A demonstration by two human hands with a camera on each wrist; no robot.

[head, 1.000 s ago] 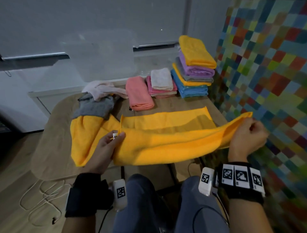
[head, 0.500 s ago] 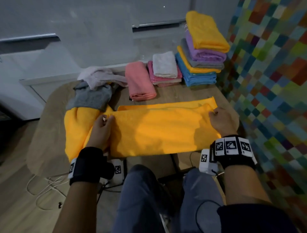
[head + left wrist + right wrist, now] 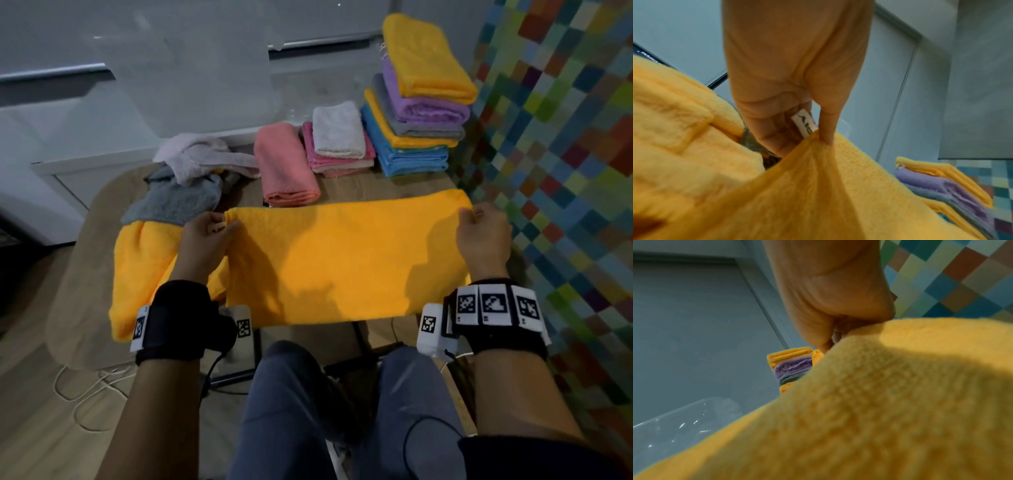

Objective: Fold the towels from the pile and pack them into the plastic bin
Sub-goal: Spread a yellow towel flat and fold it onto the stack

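A yellow towel (image 3: 342, 260) lies folded lengthwise across the wooden table (image 3: 376, 185) in front of me. My left hand (image 3: 209, 229) pinches its far left corner, with a white label (image 3: 803, 125) showing by the fingers. My right hand (image 3: 479, 222) pinches the far right corner (image 3: 838, 340). A second yellow towel (image 3: 140, 267) lies under my left forearm. The unfolded pile, grey (image 3: 178, 202) and pale pink (image 3: 198, 154), sits at the back left. The clear plastic bin (image 3: 191, 78) stands behind it against the wall.
Folded towels stand at the back: a salmon one (image 3: 287, 168), a pink and white stack (image 3: 337, 140), and a tall stack (image 3: 418, 102) of blue, yellow, grey and purple. A coloured checkered wall (image 3: 565, 137) is close on the right. White cables (image 3: 85, 387) lie on the floor.
Both hands carried the near edge of the yellow towel forward and laid it onto the far edge, halving it lengthwise. The right hand came in from off the table's right side.
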